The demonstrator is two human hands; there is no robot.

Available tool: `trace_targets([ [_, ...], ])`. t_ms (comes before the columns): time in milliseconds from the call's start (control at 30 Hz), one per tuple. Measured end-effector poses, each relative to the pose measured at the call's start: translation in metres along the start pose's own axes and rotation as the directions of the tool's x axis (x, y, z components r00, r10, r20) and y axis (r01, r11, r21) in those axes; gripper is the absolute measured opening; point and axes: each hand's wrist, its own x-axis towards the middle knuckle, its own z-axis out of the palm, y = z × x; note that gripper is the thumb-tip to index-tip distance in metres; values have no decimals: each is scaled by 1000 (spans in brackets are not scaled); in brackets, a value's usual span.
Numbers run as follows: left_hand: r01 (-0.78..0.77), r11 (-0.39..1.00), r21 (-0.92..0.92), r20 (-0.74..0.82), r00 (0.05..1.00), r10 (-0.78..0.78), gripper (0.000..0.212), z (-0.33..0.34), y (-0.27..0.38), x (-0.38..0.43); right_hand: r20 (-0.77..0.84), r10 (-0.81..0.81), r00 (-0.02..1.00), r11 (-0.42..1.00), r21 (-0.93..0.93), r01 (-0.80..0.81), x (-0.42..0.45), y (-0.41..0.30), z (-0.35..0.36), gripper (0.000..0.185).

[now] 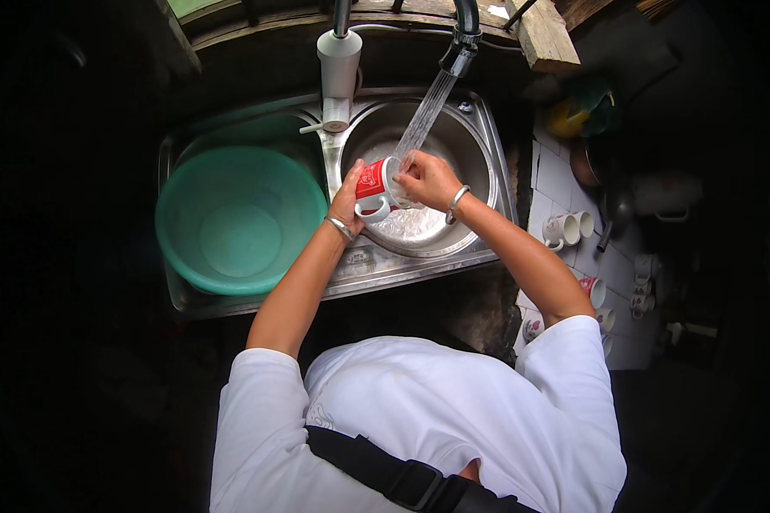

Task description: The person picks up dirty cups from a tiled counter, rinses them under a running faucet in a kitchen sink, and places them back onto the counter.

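Over the round stainless-steel sink basin [482, 144], my left hand [343, 204] holds a red and white mug [371, 181] from its left side. The mug is tipped, its mouth turned to the right and its handle towards me. My right hand [431, 181] is at the mouth, fingers bent together by the rim. Whether those fingers pinch anything is hidden. A spray of water [425, 117] falls from the faucet head [460, 56] onto the mug's mouth and the right fingers. Water splashes on the basin floor under the hands.
A large green plastic basin [240, 221] sits in the left sink bowl. Between the bowls stands a white tap body [339, 70] with a lever. On the white-tiled surface [555, 170] at right stand several mugs [560, 229]. A wooden beam [542, 42] juts out at the upper right.
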Motion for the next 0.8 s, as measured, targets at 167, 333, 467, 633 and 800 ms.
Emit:
trace_targets([
  [167, 159, 986, -57, 136, 979, -150, 50, 7, 11, -4, 395, -582, 710, 705, -189, 683, -22, -14, -19, 50],
  [333, 262, 964, 52, 152, 952, -267, 50, 17, 12, -6, 725, -497, 476, 21, -539, 842, -8, -22, -29, 44],
  [467, 143, 990, 8, 114, 983, -143, 35, 33, 24, -10, 611, -388, 690, 261, -645, 718, -6, -22, -25, 40],
  [633, -134, 985, 112, -65, 988, 142, 24, 14, 6, 10, 337, -166, 927, 968, -124, 218, -5, -2, 3, 33],
  [800, -360, 864, 353, -53, 914, 402, 33, 17, 3, 15, 301, 57, 952, 849, 487, -205, -3, -18, -4, 31],
])
